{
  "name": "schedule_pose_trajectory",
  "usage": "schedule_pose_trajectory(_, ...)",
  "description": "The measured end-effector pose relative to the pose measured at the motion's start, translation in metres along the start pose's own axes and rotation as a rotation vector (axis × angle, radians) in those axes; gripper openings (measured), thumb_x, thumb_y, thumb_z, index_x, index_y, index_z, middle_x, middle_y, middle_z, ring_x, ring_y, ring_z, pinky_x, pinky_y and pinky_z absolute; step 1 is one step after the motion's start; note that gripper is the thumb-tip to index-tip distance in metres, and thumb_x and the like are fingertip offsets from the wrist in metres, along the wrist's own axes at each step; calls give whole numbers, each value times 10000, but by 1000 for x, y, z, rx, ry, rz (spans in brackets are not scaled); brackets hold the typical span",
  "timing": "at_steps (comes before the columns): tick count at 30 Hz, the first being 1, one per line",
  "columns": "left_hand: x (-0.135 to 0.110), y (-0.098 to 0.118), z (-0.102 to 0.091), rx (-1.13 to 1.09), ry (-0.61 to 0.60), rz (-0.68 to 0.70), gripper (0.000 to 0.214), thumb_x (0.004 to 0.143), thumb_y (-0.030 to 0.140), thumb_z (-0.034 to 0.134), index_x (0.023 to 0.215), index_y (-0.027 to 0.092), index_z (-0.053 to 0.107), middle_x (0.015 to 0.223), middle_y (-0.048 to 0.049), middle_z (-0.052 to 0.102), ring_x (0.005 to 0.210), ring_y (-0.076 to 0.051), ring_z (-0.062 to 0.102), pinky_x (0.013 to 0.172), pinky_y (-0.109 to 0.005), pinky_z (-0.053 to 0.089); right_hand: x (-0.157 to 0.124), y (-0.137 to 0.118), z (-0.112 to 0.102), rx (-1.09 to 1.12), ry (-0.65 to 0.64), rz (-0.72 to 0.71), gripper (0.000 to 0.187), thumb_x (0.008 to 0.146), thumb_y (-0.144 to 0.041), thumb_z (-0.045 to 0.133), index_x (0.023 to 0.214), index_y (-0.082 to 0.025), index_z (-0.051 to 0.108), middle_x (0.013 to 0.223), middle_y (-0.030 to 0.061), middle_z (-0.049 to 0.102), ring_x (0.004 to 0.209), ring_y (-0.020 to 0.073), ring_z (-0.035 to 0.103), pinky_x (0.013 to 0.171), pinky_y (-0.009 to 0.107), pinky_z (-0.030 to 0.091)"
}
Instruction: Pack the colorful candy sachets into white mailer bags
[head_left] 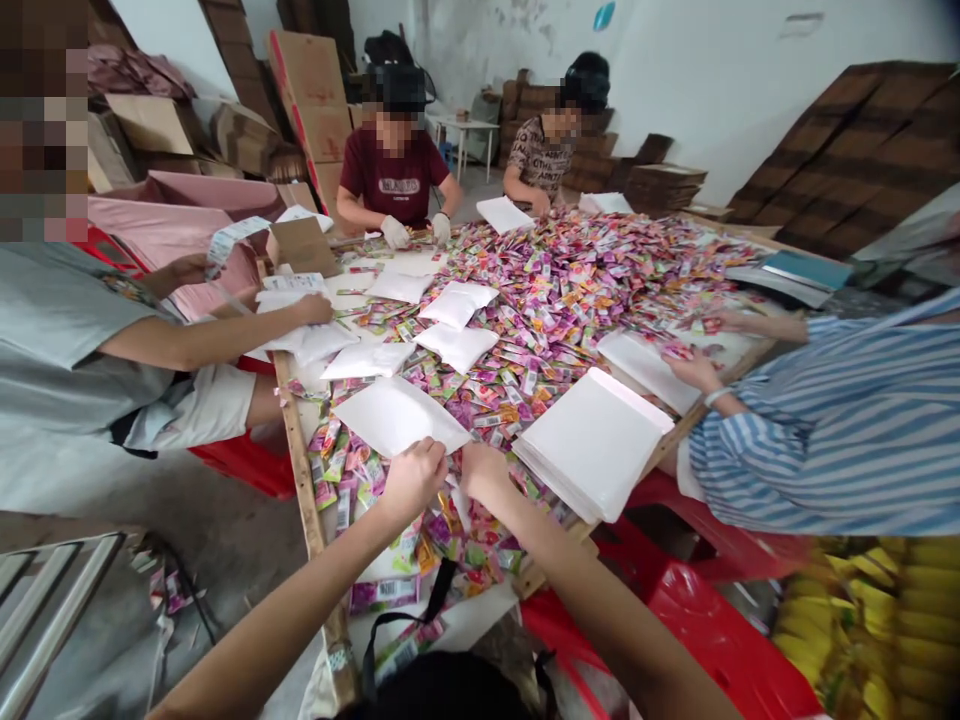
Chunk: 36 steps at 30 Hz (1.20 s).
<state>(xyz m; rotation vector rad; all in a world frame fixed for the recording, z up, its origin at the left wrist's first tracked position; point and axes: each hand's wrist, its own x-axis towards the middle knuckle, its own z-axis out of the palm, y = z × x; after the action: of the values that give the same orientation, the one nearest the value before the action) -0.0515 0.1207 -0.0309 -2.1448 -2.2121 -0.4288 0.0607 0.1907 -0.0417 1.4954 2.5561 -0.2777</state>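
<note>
A plump white mailer envelope [397,415] lies in front of me on a layer of small colourful snack sachets [555,290]. My left hand [415,478] is closed, its fingers pinching the envelope's near edge. At the right corner of the same envelope, my right hand [485,475] is curled closed, with its fingertips mostly turned from view. A narrow white strip [459,503] shows just below and between my hands. To the right of my right hand rests a stack of flat white envelopes [592,440].
Several filled white envelopes [457,345] lie further in. The table has a raised wooden edge [300,460]. Co-workers sit around it: one in a striped shirt [832,430] at right, one in grey [60,300] at left, two opposite. A red stool [720,630] stands at lower right.
</note>
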Motion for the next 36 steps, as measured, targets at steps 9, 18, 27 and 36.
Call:
schedule_pose_trajectory(9, 3, -15, 6, 10, 12, -154, 121, 802, 176, 435, 858, 192, 541, 866, -45, 576, 854, -199, 556, 672, -276, 399, 1, -2, -7, -3, -22, -33, 380, 612, -167, 670, 981, -103, 612, 891, 147, 685, 851, 287, 657, 720, 348, 512)
schedule_pose_trajectory(18, 24, -17, 4, 1, -156, -269, 130, 767, 190, 457, 882, 155, 504, 878, -81, 592, 763, -206, 613, 649, -289, 425, -2, -5, 1, -6, 9, -16, 398, 619, -135, 669, 1004, -95, 572, 883, 162, 672, 851, 284, 655, 717, 359, 509)
schedule_pose_trajectory(27, -6, -14, -4, 121, -204, -192, 206, 868, 255, 348, 966, 144, 491, 850, -100, 626, 697, -233, 638, 546, -289, 401, 7, 2, -5, 29, -39, -22, 481, 575, -197, 725, 1024, -116, 570, 902, 132, 682, 874, 293, 654, 734, 363, 517)
schedule_pose_trajectory(36, 17, 25, -7, 43, -170, 30, 211, 796, 86, 369, 886, 143, 551, 812, -93, 607, 688, -210, 597, 549, -288, 407, 14, -9, 5, 158, -46, 90, 195, 818, -115, 467, 875, -106, 653, 867, 137, 695, 857, 230, 665, 695, 281, 493)
